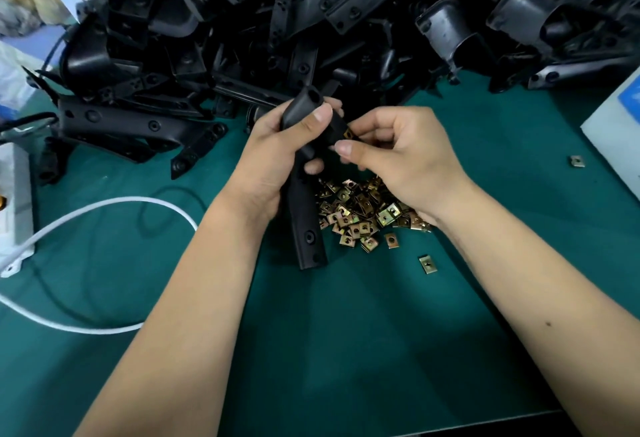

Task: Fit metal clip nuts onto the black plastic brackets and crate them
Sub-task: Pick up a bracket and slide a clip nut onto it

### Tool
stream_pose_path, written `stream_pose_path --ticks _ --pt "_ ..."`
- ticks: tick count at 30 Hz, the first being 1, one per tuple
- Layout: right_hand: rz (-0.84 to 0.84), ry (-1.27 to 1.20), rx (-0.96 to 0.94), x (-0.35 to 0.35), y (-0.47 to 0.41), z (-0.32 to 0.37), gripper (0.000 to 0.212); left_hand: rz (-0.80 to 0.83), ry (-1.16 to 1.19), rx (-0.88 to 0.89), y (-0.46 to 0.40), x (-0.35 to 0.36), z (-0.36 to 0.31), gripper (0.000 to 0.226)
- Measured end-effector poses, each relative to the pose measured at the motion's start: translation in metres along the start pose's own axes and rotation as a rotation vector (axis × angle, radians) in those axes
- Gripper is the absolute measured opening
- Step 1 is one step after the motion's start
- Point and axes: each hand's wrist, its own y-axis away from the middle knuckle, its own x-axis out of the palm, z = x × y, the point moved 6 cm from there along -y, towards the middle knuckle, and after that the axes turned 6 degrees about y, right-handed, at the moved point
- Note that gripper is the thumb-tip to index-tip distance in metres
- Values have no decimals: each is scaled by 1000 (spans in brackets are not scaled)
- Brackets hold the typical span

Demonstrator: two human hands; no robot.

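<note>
Bracket pile (311, 21) lies behind clip nuts (360, 211) on mat (346, 350).

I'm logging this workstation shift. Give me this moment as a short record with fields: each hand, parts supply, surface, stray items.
left hand: grips a black bracket, held roughly upright
right hand: pinches a clip nut against the bracket's upper part
parts supply: clip nut pile under the right wrist; bracket heap behind
surface: green mat
stray items: two loose nuts near the pile, one far right; white cable at left
</note>
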Motion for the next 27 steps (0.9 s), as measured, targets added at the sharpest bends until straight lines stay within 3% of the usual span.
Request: stream_pose_path --ticks 7,12,19,22,27 --pt "-24 45 -8 0 3 7 7 -19 31 7 2 3 0 10" --pt "-105 65 11 -2 8 14 10 -166 43 -4 10 13 -6 12" --pt "-480 -45 -34 -82 52 33 13 -191 -28 139 17 119 -21 31" --pt "-735 -211 -47 -148 93 34 16 -48 -126 179 18 194 -21 35" --pt "-1213 -402 -36 -255 217 2 15 446 -292 29 49 339 23 25"
